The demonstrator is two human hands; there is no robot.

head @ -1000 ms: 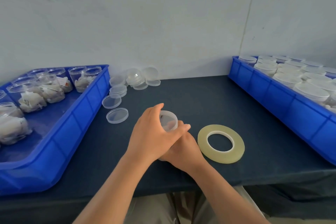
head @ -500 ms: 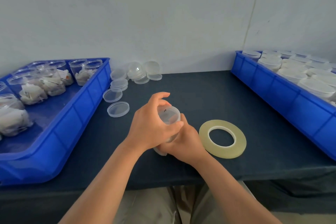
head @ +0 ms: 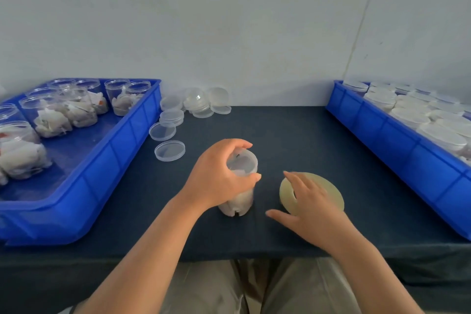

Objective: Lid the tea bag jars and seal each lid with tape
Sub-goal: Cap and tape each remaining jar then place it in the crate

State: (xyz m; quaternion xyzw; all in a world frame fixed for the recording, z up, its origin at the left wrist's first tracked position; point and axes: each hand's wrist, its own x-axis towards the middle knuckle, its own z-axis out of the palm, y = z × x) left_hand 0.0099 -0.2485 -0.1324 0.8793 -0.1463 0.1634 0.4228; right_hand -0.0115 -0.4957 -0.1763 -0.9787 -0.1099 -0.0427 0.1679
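Note:
A clear tea bag jar [head: 239,199] stands upright on the dark table, a clear lid [head: 243,162] on its top. My left hand [head: 219,181] wraps around the jar's upper part and lid. My right hand [head: 311,206] hovers open, fingers spread, over the left half of a yellowish tape roll [head: 323,192] lying flat to the right of the jar. Whether the fingers touch the roll is unclear.
A blue tray [head: 112,160] at left holds several open jars of tea bags [head: 53,120]. Loose clear lids [head: 169,150] lie between that tray and the wall. A second blue tray [head: 397,145] at right holds several lidded jars [head: 410,116].
My right hand has let go of the jar and moved right, over the tape roll. My left hand stays on the jar, which now stands upright on the table.

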